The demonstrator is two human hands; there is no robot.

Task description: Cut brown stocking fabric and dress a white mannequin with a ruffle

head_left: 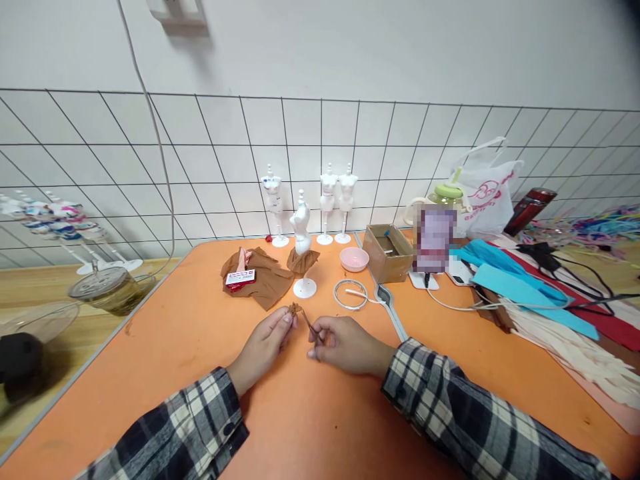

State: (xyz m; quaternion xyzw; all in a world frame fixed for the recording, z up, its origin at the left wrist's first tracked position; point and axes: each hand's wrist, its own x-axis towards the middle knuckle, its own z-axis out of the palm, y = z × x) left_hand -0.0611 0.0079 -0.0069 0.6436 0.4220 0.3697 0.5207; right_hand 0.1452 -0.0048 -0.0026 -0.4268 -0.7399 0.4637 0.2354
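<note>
A small gathered bunch of brown fabric (295, 309) is pinched between the thumb and fingers of my left hand (267, 340). From it a thin twisted brown strip (308, 324) runs down to my right hand (343, 345), whose closed fingers grip its other end. Just beyond my hands stands a small white dress-form mannequin (301, 220) on a round base, with brown cloth (303, 261) draped around its lower part. To its left lies a larger brown cloth (265, 277), bearing a red-and-white packet (241, 280).
Behind are several white mannequins (273, 193). Right of centre sit a pink bowl (355, 259), a wire coil (345, 303), a cardboard box (387, 257) and a propped phone (435, 239). Fabric strips (530, 293) pile at the right. A glass pot (113, 291) stands left.
</note>
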